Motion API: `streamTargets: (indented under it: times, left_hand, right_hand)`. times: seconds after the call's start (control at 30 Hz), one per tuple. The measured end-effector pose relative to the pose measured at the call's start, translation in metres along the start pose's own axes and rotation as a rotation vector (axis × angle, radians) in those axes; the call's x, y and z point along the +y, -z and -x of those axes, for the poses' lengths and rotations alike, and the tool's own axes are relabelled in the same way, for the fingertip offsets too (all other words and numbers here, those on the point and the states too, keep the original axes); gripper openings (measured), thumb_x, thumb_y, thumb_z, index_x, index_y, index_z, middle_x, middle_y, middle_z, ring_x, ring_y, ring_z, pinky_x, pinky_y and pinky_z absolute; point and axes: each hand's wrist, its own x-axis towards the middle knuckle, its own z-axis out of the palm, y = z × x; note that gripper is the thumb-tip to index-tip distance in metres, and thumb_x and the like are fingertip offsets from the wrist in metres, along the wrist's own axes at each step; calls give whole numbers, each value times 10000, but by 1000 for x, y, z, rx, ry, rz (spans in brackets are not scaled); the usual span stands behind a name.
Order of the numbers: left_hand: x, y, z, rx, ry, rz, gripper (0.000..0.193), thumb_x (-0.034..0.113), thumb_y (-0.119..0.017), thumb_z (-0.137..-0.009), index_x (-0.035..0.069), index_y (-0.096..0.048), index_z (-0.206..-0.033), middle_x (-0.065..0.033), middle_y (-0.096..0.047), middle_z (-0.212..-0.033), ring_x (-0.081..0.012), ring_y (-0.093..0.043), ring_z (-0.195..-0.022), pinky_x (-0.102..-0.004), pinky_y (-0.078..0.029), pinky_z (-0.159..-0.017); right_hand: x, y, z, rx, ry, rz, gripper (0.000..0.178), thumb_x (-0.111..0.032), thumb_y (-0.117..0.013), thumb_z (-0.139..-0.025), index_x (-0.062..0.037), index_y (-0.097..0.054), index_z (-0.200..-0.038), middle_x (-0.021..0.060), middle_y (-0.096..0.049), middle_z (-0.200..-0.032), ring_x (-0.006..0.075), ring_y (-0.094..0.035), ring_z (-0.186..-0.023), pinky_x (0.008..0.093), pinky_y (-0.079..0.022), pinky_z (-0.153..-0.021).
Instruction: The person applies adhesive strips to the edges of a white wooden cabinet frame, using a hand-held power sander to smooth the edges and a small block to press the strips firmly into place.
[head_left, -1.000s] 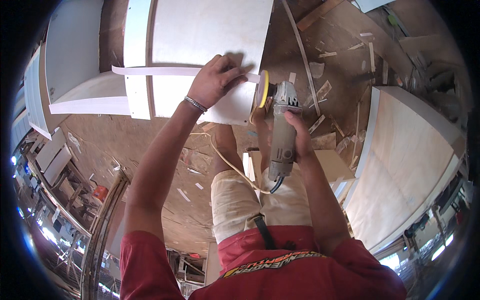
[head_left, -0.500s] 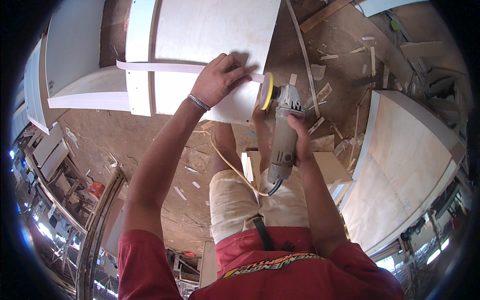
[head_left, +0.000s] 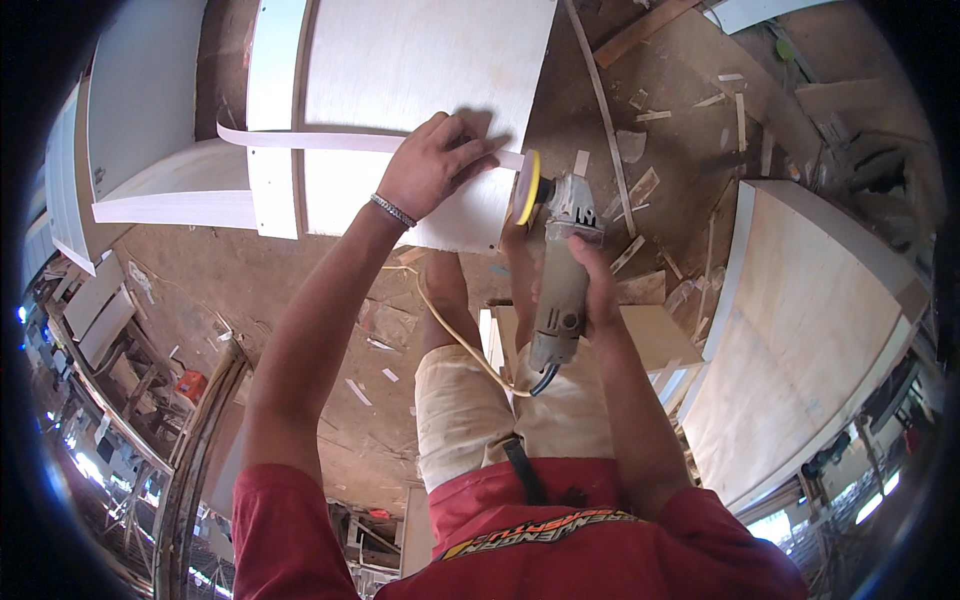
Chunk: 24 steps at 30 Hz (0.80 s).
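While grinder (head_left: 560,300) in right hand (head_left: 600,288); pale strip (head_left: 340,142) in left hand (head_left: 433,168).

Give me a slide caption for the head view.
Left hand pinching a pale strip over a white panel, right hand gripping an angle grinder, its yellow-edged disc by the strip's end.

"From so far off, can you read anything?"
"Yes, I see printed lettering (head_left: 575,523) across the front of the red shirt (head_left: 620,565)."
"In which colours?"
"I make out orange and pale letters."
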Motion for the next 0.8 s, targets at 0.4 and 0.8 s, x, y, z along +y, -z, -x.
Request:
streamTargets:
  times: [0.4, 0.8]
  left_hand:
    - [0, 0, -1, -1, 21, 52, 399, 263, -722, -915, 290, -693, -1312, -23, -599, -994, -212, -599, -924, -345, -569, -840]
    - [62, 82, 8, -324, 276, 184, 798, 468, -896, -648, 82, -572, -1267, -94, -610, -1041, -329, -637, -954, -430, -565, -821]
  right_hand:
    - [1, 3, -3, 13, -1, -18, 506, -483, -548, -975, -11, -584, -1156, 141, -675, -907, 264, -695, -684, 392, -587, -647]
    - [-21, 6, 23, 68, 145, -202, 510, -502, -541, -982, -30, -575, -1171, 146, -664, -885, 276, -685, -720, 407, -574, -649]
